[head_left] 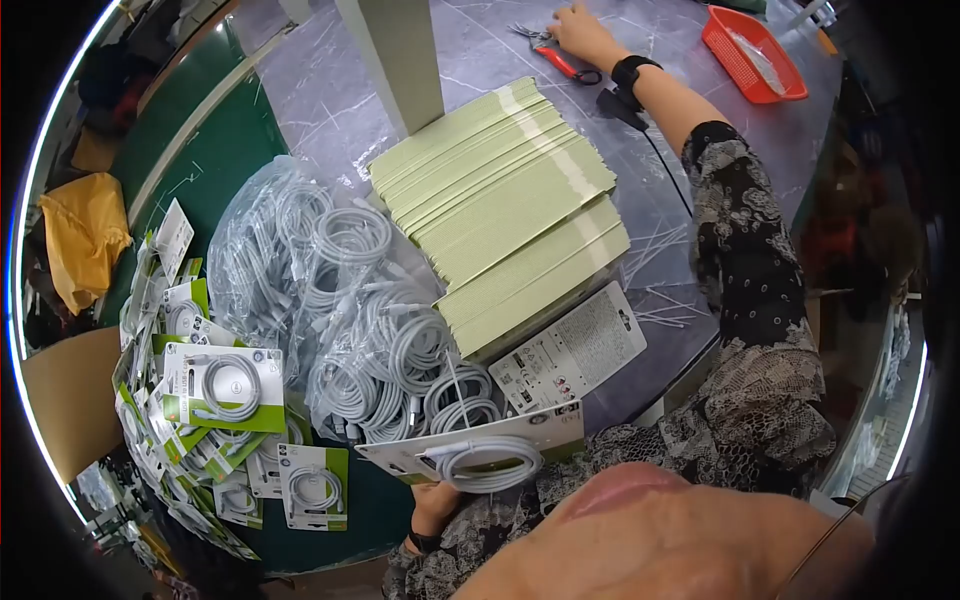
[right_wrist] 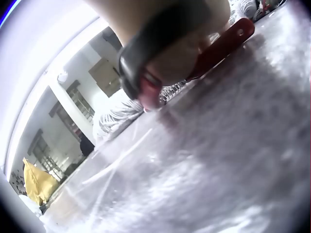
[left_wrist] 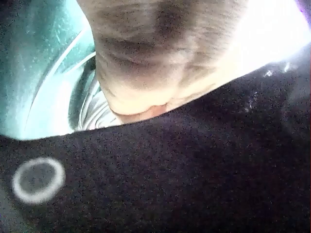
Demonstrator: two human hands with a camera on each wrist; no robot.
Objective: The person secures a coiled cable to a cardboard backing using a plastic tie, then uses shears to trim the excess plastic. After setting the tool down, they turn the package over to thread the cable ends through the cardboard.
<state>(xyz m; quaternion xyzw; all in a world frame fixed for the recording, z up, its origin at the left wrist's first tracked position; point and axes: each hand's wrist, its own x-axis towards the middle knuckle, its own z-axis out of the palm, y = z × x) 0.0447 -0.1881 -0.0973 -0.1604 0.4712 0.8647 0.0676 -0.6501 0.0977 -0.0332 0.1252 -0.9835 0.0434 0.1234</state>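
In the head view my left hand (head_left: 435,505) grips the lower edge of a white retail card with a coiled white cable (head_left: 490,465) on it. The card tilts, and part of that hand is hidden behind it. A thin white tie (head_left: 458,390) sticks up from the card's top edge. At the far side of the table, my right hand (head_left: 588,35) reaches beside red-handled pliers (head_left: 556,62). In the right wrist view the red handle (right_wrist: 223,48) shows close past that hand; I cannot tell whether the fingers pinch anything.
A stack of pale green cards (head_left: 520,200) fills the table's middle. Bagged white cables (head_left: 300,230) lie left of it, beside a heap of packaged cables (head_left: 225,385). A grey post (head_left: 395,60) rises behind. Loose white ties (head_left: 655,255) and a red basket (head_left: 755,55) are at right.
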